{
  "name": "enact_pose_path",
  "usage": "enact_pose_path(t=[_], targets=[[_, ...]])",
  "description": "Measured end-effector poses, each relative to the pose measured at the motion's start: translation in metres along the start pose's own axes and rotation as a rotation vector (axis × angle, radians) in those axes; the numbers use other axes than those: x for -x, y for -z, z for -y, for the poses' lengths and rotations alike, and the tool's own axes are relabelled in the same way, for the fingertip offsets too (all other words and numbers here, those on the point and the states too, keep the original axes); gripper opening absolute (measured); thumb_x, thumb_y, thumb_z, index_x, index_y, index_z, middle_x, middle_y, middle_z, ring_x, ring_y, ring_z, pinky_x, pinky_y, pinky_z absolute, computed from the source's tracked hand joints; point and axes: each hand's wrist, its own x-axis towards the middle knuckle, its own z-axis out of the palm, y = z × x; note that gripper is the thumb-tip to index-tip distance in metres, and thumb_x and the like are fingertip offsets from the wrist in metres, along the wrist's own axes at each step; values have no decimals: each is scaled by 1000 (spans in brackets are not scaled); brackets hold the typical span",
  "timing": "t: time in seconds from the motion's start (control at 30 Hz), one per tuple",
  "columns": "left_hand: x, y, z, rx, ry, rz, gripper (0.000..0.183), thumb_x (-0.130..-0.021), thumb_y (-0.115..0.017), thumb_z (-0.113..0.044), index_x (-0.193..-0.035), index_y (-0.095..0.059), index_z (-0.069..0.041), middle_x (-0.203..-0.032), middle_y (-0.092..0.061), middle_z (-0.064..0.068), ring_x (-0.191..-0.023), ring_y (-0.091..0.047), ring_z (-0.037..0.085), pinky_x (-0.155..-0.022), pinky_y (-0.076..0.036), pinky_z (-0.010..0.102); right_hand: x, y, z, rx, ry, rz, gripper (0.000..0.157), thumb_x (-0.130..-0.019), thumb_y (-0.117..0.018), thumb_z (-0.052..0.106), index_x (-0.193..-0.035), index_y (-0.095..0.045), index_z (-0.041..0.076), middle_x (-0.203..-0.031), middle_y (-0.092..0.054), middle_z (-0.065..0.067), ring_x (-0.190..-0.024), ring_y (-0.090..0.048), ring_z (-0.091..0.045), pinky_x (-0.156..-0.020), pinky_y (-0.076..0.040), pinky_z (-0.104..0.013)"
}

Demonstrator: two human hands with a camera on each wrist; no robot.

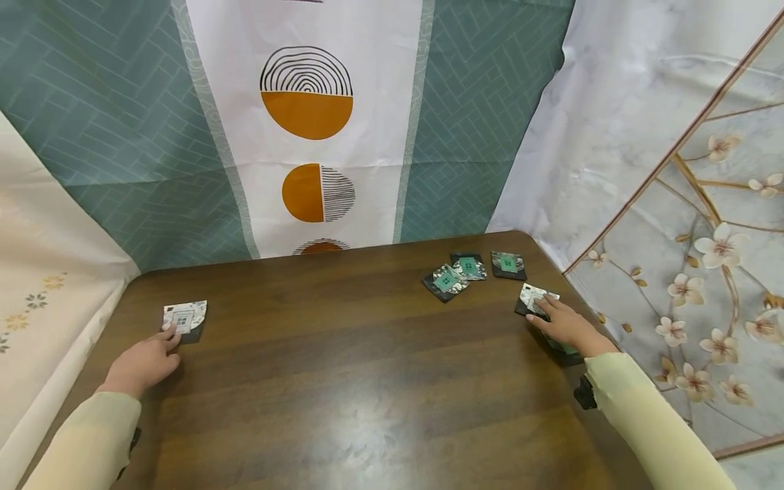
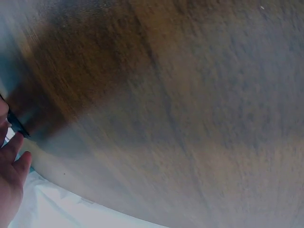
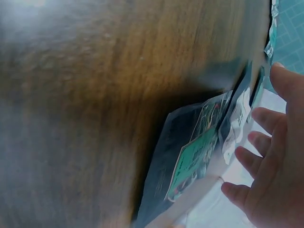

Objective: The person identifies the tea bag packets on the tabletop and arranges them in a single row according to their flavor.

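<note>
At the left of the table, a small black packet with a grey-white label (image 1: 185, 320) lies flat. The fingertips of my left hand (image 1: 142, 362) rest at its near-left edge, index finger reaching onto it. In the left wrist view my left hand (image 2: 10, 178) shows only at the left edge, the packet mostly hidden. On the right, my right hand (image 1: 565, 325) lies over a white-labelled packet (image 1: 531, 297), fingers loosely spread. Partly under that hand is a green-labelled packet (image 1: 572, 354), seen larger as the black packet (image 3: 168, 142) beside my right hand (image 3: 273, 152).
Two overlapping green-labelled packets (image 1: 446, 282) (image 1: 469, 267) lie near the far edge, with another green-labelled packet (image 1: 508, 264) to their right. Curtains (image 1: 331, 150) hang behind the brown wooden table (image 1: 343, 354). A floral panel (image 1: 698, 327) borders its right side.
</note>
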Motion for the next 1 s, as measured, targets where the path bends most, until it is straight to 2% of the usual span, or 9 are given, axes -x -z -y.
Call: enact_pose_path(t=[0.33,0.57,0.8,1.0], targets=[[-1,1,-3,17,18,4,55,-92,-49,-17,-136,-52,17,-150,-40,39,-127,-46,66,-94,-46,72,-7,2,0,18,1,29,75,-107,-41,51,-154,-36,-8,-159,-21,-43,-144,-26,-65,-111,-30,-78],[3,-1,-3,17,12,-1,55,-92,-49,-15,-135,-52,18,-148,-41,41,-126,-47,66,-96,-45,72,-7,1,2,7,-13,47,75,-107,-40,52,-156,-34,-5,-161,-18,-42,-145,-24,-65,-111,-29,-79],[3,-2,-3,33,20,-20,55,-93,-48,-15,-138,-49,18,-151,-38,41,-128,-45,66,-96,-45,72,-6,-2,2,38,-21,43,73,-105,-44,51,-155,-39,-2,-161,-23,-40,-143,-28,-65,-109,-32,-78],[3,-3,-3,50,32,-2,56,-94,-48,-17,-139,-48,17,-152,-36,40,-127,-44,67,-94,-45,73,-7,-3,1,57,-16,30,73,-105,-45,52,-155,-39,-1,-162,-24,-38,-143,-31,-63,-109,-34,-77]])
